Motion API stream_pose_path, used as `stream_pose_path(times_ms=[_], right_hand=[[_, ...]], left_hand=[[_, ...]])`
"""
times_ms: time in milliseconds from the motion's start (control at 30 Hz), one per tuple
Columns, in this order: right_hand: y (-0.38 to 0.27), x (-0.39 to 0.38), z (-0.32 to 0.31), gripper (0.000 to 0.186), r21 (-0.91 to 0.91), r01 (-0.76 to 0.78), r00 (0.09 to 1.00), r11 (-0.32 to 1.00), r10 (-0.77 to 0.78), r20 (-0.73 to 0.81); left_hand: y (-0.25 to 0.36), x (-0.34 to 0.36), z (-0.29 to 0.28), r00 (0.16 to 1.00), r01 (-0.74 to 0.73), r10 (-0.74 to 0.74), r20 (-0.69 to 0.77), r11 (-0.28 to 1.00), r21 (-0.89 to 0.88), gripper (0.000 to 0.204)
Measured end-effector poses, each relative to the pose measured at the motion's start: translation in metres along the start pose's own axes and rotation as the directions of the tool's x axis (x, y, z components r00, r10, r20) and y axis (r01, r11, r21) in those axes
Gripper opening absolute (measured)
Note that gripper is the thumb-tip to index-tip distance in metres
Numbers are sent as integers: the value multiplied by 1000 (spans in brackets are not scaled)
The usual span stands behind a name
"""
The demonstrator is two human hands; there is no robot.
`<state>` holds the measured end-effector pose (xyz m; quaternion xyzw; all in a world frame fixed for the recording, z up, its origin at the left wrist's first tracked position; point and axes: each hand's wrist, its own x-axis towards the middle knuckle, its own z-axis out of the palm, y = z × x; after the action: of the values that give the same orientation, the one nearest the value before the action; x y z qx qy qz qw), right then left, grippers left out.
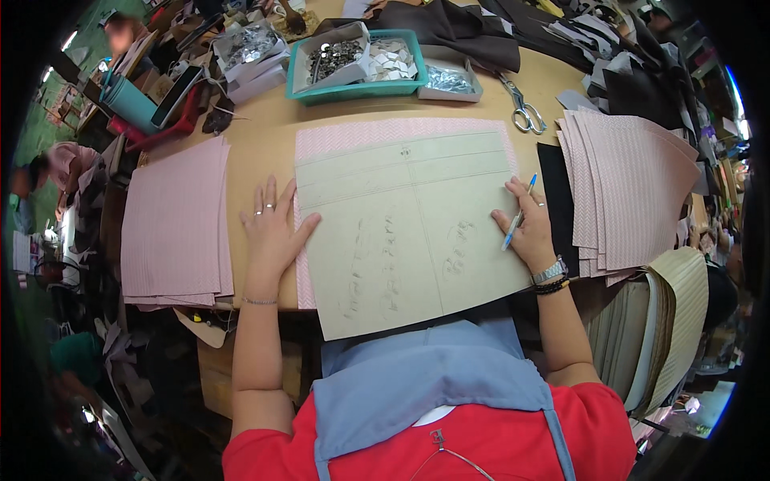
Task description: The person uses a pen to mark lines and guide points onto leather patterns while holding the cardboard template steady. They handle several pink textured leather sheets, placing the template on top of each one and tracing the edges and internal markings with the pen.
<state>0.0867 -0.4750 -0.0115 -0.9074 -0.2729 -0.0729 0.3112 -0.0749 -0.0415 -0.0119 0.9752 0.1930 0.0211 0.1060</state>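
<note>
A large grey-beige cardboard template point(377, 240) with ruled lines and handwriting lies slightly askew over a pink zigzag-patterned sheet point(321, 136), its near edge hanging past the table edge. My left hand point(274, 228) lies flat with fingers spread, the thumb on the template's left edge and the other fingers beside it. At the right edge my right hand point(531, 232) holds a blue-and-white pen point(520, 212), which slants across the fingers. Its thumb and fingertips touch the template's edge.
Pink sheets are stacked at left point(176, 224) and right point(634, 192), the latter partly over a black sheet point(555, 196). Scissors point(523, 108) lie beyond the template. A teal tray point(353, 94) holds small metal parts. Dark material point(449, 32) covers the far side; cardboard sheets point(642, 345) hang at right.
</note>
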Motion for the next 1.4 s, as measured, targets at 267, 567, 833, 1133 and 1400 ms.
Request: stream_pose_path(times_ms=[267,567,833,1133,1400], right_hand=[[-6,8,2,55,-136,-68,996,988,76,55],[42,57,3,51,-20,-66,998,998,66,-11],[49,86,3,55,-88,9,993,996,1,115],[54,93,10,50,106,70,992,992,-80,97],[55,97,7,47,26,18,988,1000,-21,152]], left_hand=[[-14,0,5,999,39,-39,12,998,-51,85],[1,58,11,999,-43,42,-34,999,-17,91],[-3,59,20,998,-8,5,-66,999,-36,78],[2,60,17,997,21,-28,-66,995,-93,76],[3,63,18,998,23,-30,-55,993,-120,76]])
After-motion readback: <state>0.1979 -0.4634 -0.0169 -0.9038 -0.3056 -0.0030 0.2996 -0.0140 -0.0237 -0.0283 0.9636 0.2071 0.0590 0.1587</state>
